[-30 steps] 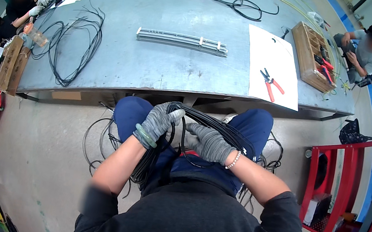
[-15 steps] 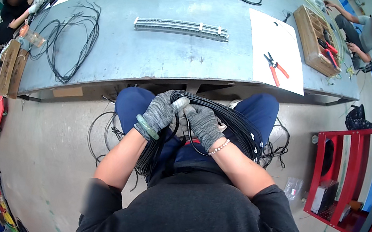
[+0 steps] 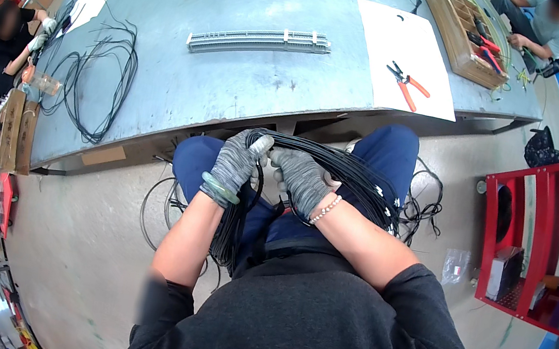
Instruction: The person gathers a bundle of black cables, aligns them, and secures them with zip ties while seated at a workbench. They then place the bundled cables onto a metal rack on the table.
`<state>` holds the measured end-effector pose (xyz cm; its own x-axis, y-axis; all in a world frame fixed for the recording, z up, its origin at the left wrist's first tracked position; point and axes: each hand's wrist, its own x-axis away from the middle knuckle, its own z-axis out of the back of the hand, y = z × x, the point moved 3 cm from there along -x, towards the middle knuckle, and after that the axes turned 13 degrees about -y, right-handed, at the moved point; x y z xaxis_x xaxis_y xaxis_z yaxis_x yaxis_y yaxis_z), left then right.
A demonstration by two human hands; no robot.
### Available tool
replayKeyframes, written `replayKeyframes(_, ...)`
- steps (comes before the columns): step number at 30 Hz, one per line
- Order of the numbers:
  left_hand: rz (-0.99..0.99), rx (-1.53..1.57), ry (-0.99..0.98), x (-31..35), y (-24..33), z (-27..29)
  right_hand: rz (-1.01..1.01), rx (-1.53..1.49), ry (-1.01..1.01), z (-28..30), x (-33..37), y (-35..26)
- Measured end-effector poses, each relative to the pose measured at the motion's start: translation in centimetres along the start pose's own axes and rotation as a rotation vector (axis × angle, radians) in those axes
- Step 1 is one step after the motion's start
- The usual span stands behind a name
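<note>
A thick bundle of thin black cables (image 3: 351, 166) lies across my lap and drapes over my thighs. White tags (image 3: 385, 199) show on its strands at the right. My left hand (image 3: 239, 162), in a grey knit glove, is closed around the bundle where it bends down between my legs. Just right of it, my gloved right hand (image 3: 302, 178) has its fingers curled beneath the bundle. A single black cable loops below, between the two hands, and runs into the right one. Its fingertips are partly hidden.
On the metal table (image 3: 156, 72) ahead are a slotted grey strip (image 3: 261, 43), orange-handled pliers (image 3: 406, 86) on white paper, a wooden tool box (image 3: 465, 39) and coiled black cables (image 3: 101, 71). A red cart (image 3: 542, 241) stands right. Co-workers sit at both far sides.
The whole view has shifted and tilted slightly with my head. My hands have drawn a little apart, and the left still grips the bundle.
</note>
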<state>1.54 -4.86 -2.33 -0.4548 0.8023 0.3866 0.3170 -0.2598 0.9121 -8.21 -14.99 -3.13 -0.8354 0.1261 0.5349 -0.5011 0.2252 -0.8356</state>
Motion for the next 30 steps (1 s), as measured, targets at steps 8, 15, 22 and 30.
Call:
replayKeyframes(8,0.021,-0.067,0.007,-0.4,0.1,-0.2,0.038,-0.01,0.066,0.1,-1.1,1.1)
replayKeyframes(15,0.083,-0.114,0.06,-2.0,-0.6,-0.1,0.061,0.21,-0.042,1.0,-1.8,0.7)
replayKeyframes(22,0.057,-0.119,0.077,-1.9,-0.6,-0.2,-0.051,1.024,-0.156,0.3,0.3,-4.6)
replayKeyframes(30,0.072,-0.155,0.111,-2.2,-0.2,-0.9,-0.195,-0.474,-0.013,0.4,-1.8,0.4)
